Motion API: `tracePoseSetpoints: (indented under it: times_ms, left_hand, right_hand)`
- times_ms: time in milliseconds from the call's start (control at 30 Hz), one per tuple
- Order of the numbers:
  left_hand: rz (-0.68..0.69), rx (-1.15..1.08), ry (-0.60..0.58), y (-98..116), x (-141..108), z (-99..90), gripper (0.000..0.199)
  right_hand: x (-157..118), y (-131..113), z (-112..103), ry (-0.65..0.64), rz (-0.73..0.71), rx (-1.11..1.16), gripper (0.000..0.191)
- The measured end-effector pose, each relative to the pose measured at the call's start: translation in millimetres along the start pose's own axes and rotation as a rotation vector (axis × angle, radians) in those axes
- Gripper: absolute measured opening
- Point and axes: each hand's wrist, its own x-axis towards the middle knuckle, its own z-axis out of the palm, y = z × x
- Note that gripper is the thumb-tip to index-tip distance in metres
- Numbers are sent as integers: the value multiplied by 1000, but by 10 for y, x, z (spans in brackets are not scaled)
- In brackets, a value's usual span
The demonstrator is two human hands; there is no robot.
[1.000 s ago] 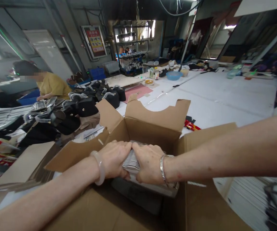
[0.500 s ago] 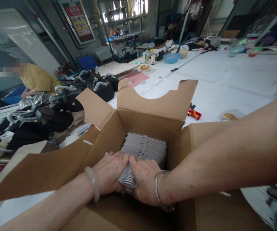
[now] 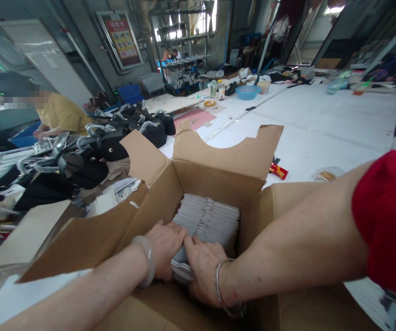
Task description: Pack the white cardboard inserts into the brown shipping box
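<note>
Left hand (image 3: 166,246) and right hand (image 3: 205,265) grip a bundle (image 3: 182,270). A stack (image 3: 207,218) lies toward the far edge of the box (image 3: 215,178)

The hands (image 3: 204,265) partly hide the near grey bundle (image 3: 182,271), their grip hard to judge; the view's edge crops the cardboard box (image 3: 215,181).

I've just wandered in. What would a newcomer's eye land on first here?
Probably the open cardboard box at the bottom centre, where the left hand and right hand grip a bundle of thin grey-white pieces, with a similar stack just beyond. Next, the black bags crowded at the left, near a person in yellow. Farther back, a bright blue basin sits on the white table.
</note>
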Motion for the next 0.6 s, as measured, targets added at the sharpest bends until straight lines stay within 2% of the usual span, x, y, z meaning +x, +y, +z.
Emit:
tracePoseSetpoints:
  times_ms: [67,167,267,367,433,533,600]
  left_hand:
    - [2,37,14,-10,1,-17,63]
    - [25,17,-36,-79,-17,-6,84]
    - [69,-117,-97,-179,-71,-17,97]
    - [49,-266,-179,-231,-133,-88,90]
    - [9,-297,-226,-226,-151,-130,81]
    - [-50,-196,-232,-191,-120,-124,77]
    - [-66,-124,-231,-170,-71,-83,78]
  right_hand:
    - [1,5,12,32,6,-33,72]
    - [-37,-8,5,42,29,-43,78]
    - [-70,6,-60,-64,28,67,88]
    - [-50,81,-173,-196,36,174,98]
    - [-17,143,-228,-246,33,163,95]
    - [43,217,-208,-267,-10,-7,88]
    - [90,247,-140,-197,-62,-67,83]
